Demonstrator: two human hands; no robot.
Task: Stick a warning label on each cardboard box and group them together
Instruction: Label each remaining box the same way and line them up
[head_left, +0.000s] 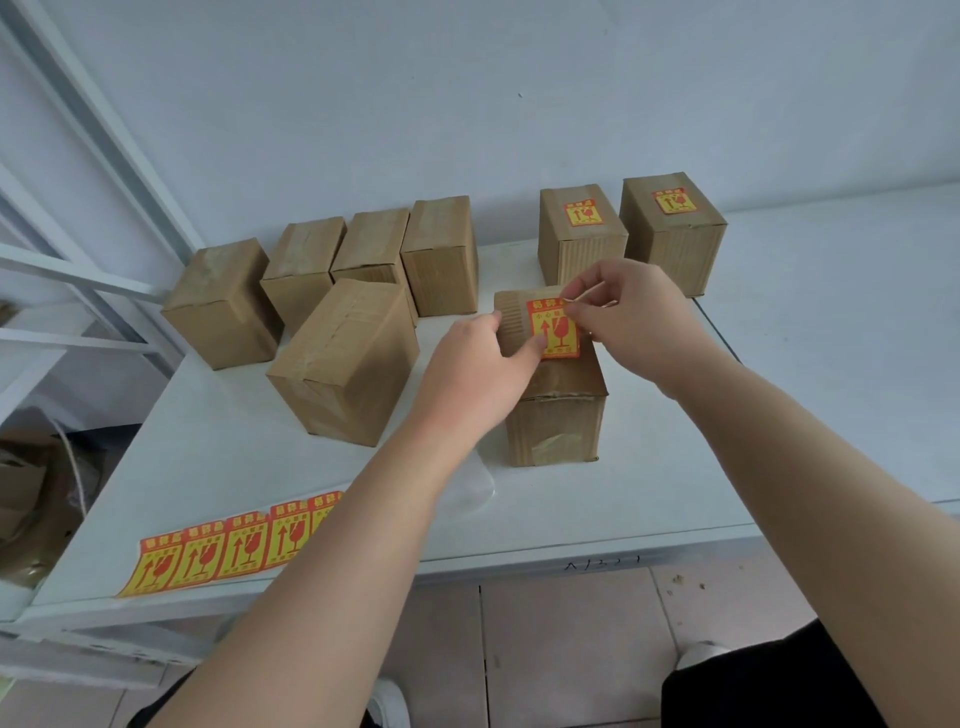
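A cardboard box (556, 421) stands at the middle of the white table (810, 395). On its top lies a red and yellow warning label (553, 327). My left hand (478, 364) presses the label's lower left corner with the thumb. My right hand (623, 312) pinches the label's upper right corner. Two labelled boxes (582, 239) (672, 234) stand behind at the right. Several unlabelled boxes (345, 364) (223, 301) stand at the left. A strip of labels (228, 551) lies at the table's front left edge.
A white wall runs close behind the boxes. A white metal rack (78, 270) stands to the left of the table, with brown paper and cord (31, 499) below it. Tiled floor and my dark trousers (769, 680) show under the table's front edge.
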